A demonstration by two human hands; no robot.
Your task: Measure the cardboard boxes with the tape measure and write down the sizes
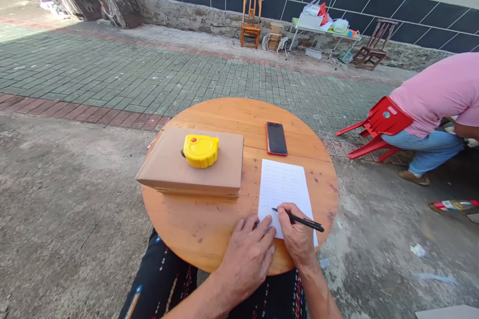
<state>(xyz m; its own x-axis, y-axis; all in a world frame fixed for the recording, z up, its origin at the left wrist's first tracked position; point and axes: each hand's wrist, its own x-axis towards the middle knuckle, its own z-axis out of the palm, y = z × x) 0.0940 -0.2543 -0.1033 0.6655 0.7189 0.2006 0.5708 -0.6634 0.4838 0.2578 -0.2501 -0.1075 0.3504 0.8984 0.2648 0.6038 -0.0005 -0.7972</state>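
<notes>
My right hand (298, 239) grips a black pen (305, 220), its tip on a white sheet of paper (299, 179) that bears rows of faint handwriting. Flat on the table and the sheet's lower left edge rests my left hand (250, 246), fingers stretched out. A yellow tape measure (201, 150) lies on top of a brown cardboard box (228, 169) to the left. Beyond the paper is a phone (276, 138) with a red case and a dark screen.
The round wooden table (187, 214) stands before my knees. At the right a person in a pink shirt (445, 89) sits bent over on a red plastic chair (387, 117). By the far wall are a wooden chair (251, 20), a cluttered folding table (325, 30) and a darker chair (376, 45).
</notes>
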